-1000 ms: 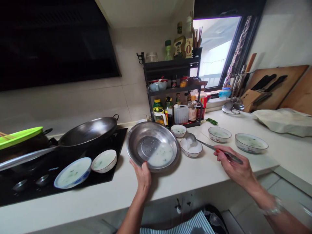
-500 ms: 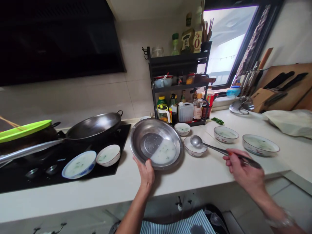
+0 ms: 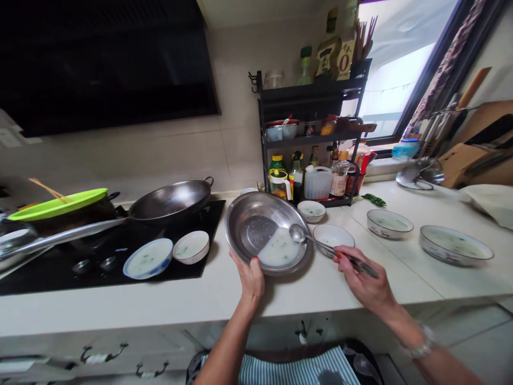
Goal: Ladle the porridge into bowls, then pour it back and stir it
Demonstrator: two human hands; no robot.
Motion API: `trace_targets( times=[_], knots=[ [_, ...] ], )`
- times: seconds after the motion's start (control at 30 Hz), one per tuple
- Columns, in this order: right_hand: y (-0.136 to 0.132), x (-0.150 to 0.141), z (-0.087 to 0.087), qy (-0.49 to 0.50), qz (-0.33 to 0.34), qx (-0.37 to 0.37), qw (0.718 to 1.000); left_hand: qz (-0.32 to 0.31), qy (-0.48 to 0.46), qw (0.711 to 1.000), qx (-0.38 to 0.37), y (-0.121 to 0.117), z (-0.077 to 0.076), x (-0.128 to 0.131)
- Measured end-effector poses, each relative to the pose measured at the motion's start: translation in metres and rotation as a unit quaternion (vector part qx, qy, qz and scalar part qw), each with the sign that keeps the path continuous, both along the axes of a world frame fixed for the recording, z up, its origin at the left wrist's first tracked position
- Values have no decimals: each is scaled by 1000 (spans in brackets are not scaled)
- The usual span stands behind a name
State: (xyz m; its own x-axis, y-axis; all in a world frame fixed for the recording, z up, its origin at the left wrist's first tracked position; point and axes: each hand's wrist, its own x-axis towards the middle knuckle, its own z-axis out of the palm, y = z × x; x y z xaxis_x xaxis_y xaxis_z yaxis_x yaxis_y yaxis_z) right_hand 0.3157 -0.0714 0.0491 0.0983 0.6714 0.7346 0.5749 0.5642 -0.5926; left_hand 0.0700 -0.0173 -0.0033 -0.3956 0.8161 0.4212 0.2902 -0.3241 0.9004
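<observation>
My left hand (image 3: pixel 251 279) grips the near rim of a steel basin (image 3: pixel 250 224), thumb over the edge, and tilts it. Cloudy white soup (image 3: pixel 280 248) with green bits pools in the basin's right side. In my right hand (image 3: pixel 366 280) is a metal ladle (image 3: pixel 328 247), its bowl over the basin's right rim, just above the soup. Beneath the ladle's handle stands a white bowl (image 3: pixel 334 235), partly covered by it. A small filled bowl (image 3: pixel 311 210) sits behind. Two more filled bowls, a round one (image 3: pixel 389 222) and a wider one (image 3: pixel 456 243), stand to the right.
On the black stove (image 3: pixel 164 272) are a blue-rimmed bowl (image 3: pixel 148 259), a smaller bowl (image 3: pixel 191 247), a wok (image 3: pixel 172 200) and a pot under a green lid or tray (image 3: pixel 60 205). A black rack (image 3: pixel 310 141) of bottles backs the counter. A knife block (image 3: pixel 460 163) is at right.
My right hand has carried the ladle leftward, from over the white bowl to the basin's soup. My left hand still holds the tilted basin. The camera view has shifted left.
</observation>
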Motion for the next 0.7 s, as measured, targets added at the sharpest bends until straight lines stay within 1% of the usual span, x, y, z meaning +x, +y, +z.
trace_targets(
  times=[0.1, 0.17, 0.2, 0.27, 0.33, 0.4, 0.53, 0.7],
  knots=[
    [5, -6, -2, -61, 24, 29, 997, 13, -1, 1000, 0, -1, -1, 2],
    [7, -7, -4, -47, 29, 13, 998, 16, 0, 1000, -16, -1, -2, 3],
    [8, -8, -4, -19, 25, -8, 999, 18, -1, 999, -26, -1, -4, 3],
    [10, -8, -4, 70, 6, -63, 995, 25, -3, 999, -41, 0, -6, 3],
    [13, -7, -2, 165, -9, -114, 980, 27, -1, 999, -41, 1, -8, 3],
    [14, -7, 2, 235, -15, -141, 962, 24, 4, 999, -32, 1, -8, 2],
    [15, -7, 11, 297, -21, -156, 942, 20, 4, 999, -25, 1, -8, 1],
    [14, -6, 15, 324, -29, -158, 932, 24, 7, 999, -31, 1, -10, 1]
  ],
)
